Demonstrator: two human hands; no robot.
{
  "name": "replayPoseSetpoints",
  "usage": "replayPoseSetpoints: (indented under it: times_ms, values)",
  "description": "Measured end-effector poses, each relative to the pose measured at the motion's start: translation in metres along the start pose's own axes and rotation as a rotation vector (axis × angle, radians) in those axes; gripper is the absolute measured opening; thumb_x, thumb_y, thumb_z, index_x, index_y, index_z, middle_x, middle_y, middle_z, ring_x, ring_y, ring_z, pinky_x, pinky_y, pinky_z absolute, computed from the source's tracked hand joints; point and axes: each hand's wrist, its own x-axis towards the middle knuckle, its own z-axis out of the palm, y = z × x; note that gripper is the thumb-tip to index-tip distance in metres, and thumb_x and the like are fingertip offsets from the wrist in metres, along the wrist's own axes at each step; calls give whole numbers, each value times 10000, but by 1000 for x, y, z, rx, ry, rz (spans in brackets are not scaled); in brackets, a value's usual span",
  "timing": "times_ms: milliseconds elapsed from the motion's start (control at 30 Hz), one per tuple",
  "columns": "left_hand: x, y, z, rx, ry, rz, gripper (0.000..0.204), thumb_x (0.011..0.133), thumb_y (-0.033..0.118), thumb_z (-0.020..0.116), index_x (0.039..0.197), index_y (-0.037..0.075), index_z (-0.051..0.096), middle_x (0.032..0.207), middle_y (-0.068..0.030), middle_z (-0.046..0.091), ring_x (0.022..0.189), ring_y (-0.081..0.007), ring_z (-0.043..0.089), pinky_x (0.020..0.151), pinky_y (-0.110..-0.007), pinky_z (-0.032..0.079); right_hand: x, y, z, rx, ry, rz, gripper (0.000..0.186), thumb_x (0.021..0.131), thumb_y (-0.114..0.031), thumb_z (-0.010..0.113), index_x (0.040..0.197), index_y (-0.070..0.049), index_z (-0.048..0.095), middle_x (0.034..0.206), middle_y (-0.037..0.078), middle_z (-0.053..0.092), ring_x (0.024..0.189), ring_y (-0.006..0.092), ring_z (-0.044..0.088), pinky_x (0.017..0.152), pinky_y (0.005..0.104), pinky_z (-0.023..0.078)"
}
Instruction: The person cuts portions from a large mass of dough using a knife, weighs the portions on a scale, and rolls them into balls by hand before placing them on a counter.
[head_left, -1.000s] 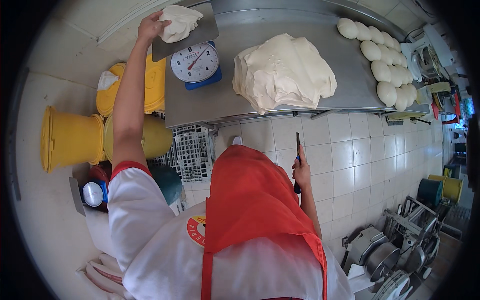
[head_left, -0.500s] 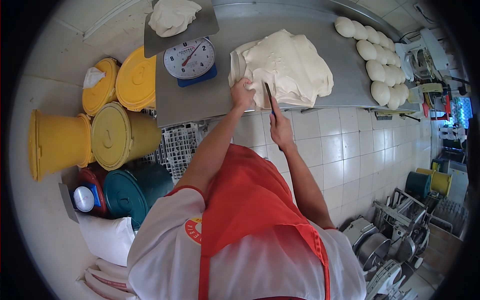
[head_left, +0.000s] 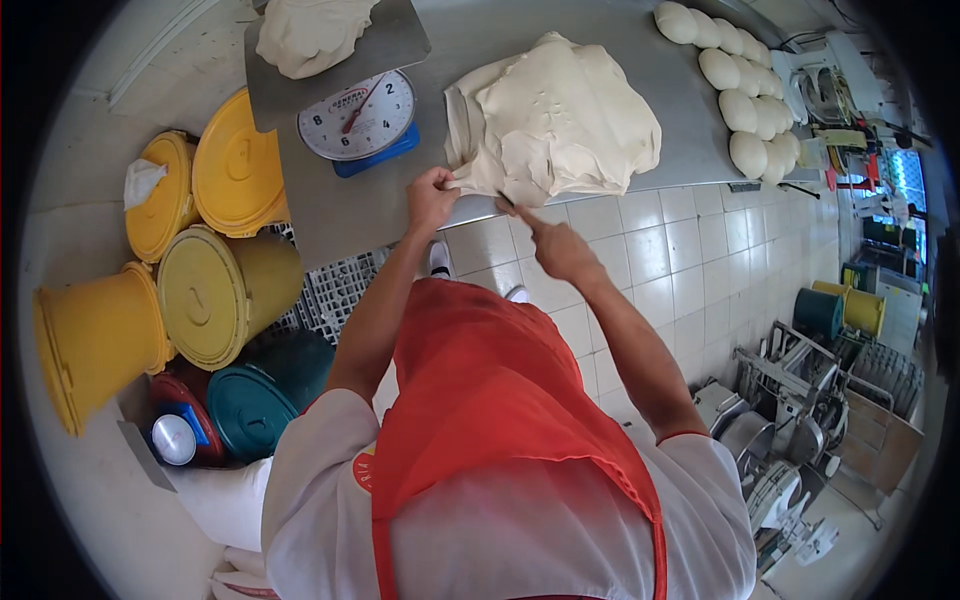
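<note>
A large, soft mound of pale dough [head_left: 565, 120] lies on the steel table [head_left: 420, 210], reaching its near edge. My left hand [head_left: 432, 200] is closed in a pinch on a stretched flap at the dough's near left corner. In my right hand [head_left: 562, 250] is a knife [head_left: 506, 203], its dark blade at the dough's near edge; most of the handle is hidden in the fist. Left of the mound stands a dial scale [head_left: 360, 116] with a blue body, and another lump of dough [head_left: 315, 36] rests on its metal pan [head_left: 395, 48].
Rows of round dough balls [head_left: 740, 112] sit at the table's right end. Lidded yellow bins [head_left: 205, 295], a green bin [head_left: 250, 400] and a second small scale [head_left: 174, 440] stand at the left. Machinery [head_left: 790, 400] stands on the tiled floor at the lower right.
My left hand has moved left, drawing out the dough's corner. The knife has come down toward the near edge, its blade now mostly out of sight. The whole view has shifted slightly.
</note>
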Motion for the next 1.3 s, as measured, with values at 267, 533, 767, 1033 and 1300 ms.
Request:
replayPoseSetpoints:
  times_ms: [267, 533, 767, 1033, 1300]
  values:
    - [10, -1, -16, -79, -71, -3, 205, 716, 6, 780, 893, 23, 678, 794, -29, 698, 718, -109, 630, 686, -275, 514, 80, -5, 52, 117, 412, -101, 778, 947, -73, 503, 1614, -260, 149, 921, 299, 680, 839, 497, 655, 818, 572, 517]
    - [-8, 23, -67, -24, -72, 67, 226, 710, 19, 803, 887, 30, 662, 792, -9, 653, 718, -96, 581, 682, -271, 487, -23, 33, 104, 348, 269, -23, 696, 990, -120, 502, 1607, -249, 209, 871, 283, 697, 804, 491, 663, 758, 590, 500]
    - [-8, 75, -82, 124, -156, 108, 254, 701, 31, 825, 893, 39, 658, 777, -2, 632, 687, -97, 534, 677, -272, 476, 83, -42, 46, 754, 681, -205, 597, 986, -118, 482, 1563, -150, 331, 1031, 312, 687, 933, 477, 670, 803, 534, 502]
    - [30, 196, -196, 104, 122, 351, 225, 867, -56, 660, 1070, 38, 632, 1003, -7, 670, 943, -93, 603, 786, -268, 499, -40, 48, 127, 1071, 2, -86, 610, 1023, -111, 484, 1579, -314, 335, 670, 41, 531, 463, 121, 487, 421, 312, 472]
    - [126, 260, -241, 222, 242, 336, 347, 957, 31, 508, 1292, 27, 598, 1106, -86, 659, 939, -131, 615, 810, -260, 498, -86, 103, 132, 1123, 92, 84, 625, 1041, -96, 461, 1592, -339, 295, 676, 42, 538, 465, 112, 474, 423, 304, 460]
